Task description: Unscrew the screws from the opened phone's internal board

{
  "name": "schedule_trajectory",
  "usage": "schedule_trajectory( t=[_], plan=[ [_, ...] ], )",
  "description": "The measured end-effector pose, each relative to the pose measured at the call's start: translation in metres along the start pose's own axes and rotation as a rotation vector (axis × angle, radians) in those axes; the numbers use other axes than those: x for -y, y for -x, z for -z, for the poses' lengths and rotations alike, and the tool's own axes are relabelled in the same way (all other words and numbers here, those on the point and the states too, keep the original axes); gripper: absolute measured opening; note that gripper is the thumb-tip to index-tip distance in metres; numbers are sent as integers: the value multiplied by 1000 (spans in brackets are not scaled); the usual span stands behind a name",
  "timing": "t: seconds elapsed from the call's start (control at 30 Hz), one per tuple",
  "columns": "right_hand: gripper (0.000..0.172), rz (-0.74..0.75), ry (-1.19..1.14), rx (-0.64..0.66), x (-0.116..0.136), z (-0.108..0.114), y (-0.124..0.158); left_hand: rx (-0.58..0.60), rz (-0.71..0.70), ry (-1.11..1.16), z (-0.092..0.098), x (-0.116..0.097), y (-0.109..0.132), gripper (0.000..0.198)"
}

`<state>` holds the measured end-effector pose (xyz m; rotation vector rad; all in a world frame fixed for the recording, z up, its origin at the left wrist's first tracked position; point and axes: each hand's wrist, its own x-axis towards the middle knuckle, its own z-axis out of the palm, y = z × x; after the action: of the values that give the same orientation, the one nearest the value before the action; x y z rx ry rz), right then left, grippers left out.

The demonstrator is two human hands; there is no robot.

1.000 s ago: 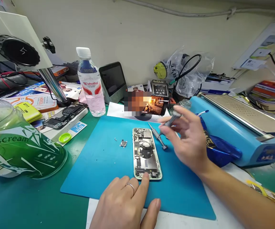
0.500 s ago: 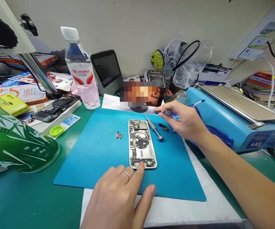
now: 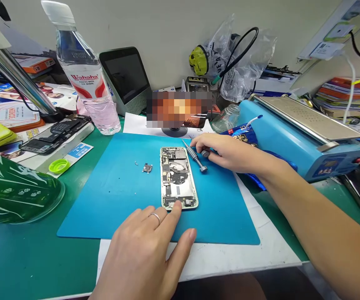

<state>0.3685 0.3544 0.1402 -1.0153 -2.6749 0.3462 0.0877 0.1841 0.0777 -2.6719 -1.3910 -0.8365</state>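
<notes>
pressing your left hand [image 3: 145,254] flat and open on the blue mat [image 3: 105,204], one fingertip touching the near end of the opened phone [image 3: 177,177]. phone lies mid-mat, insides showing. your right hand [image 3: 230,152] rests just right of it, fingers curled over a small grey tool [image 3: 205,153]; can't tell if it's gripped or only touched. screwdriver [image 3: 193,154] lies between phone and that hand. small loose part [image 3: 147,168] left of phone. water bottle [image 3: 84,83] stands behind the mat.
</notes>
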Motion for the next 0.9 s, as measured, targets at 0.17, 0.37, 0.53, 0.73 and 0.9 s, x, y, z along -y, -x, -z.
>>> schedule_trajectory(
  t=[0.17, 0.37, 0.53, 0.73, 0.9],
  plan=[
    [36, 11, 9, 4, 1, -2, 0, 4, 9, 2, 1, 0, 0, 45],
    [32, 36, 28, -15, 0, -2, 0, 0, 6, 5, 2, -1, 0, 44],
    [32, 66, 36, -40, 2, 0, 0, 11, 57, 7, 3, -5, 0, 48],
    [33, 83, 32, -54, 4, -1, 0, 4, 12, 5, 2, -2, -1, 44],
    [34, 85, 32, -59, 4, -3, 0, 10, 24, -3, 3, -2, -1, 46]
  ],
)
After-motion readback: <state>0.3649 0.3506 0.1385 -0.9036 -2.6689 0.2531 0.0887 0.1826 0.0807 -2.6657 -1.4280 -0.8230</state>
